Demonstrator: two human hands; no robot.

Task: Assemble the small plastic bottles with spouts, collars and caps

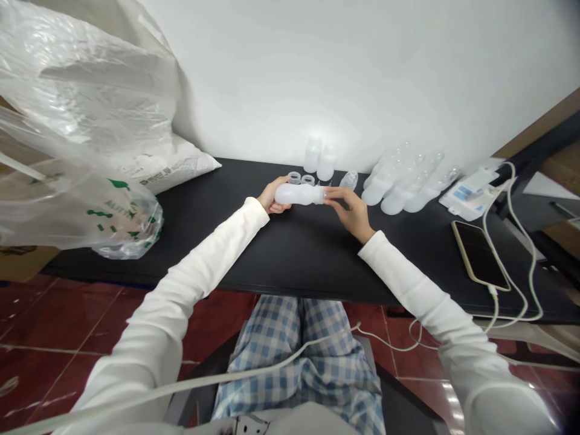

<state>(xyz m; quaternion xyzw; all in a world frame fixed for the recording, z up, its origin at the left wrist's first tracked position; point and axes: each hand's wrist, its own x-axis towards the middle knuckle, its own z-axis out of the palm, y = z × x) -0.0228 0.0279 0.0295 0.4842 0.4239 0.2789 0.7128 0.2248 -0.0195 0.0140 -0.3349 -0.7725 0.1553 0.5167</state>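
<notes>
One white bottle (296, 194), held roughly level above the worktop (294, 254), nearer its back edge than its front, between the two hands. Its rounded end is grasped by the left hand (273, 196); its clear neck end is pinched by the right hand (353, 212). Two upright bottles (326, 163) are set at the back edge, clear rings (294, 177) just before them. Further bottles (394, 202) are grouped toward the back right; a phone (480, 255) is laid near the front right corner.
</notes>
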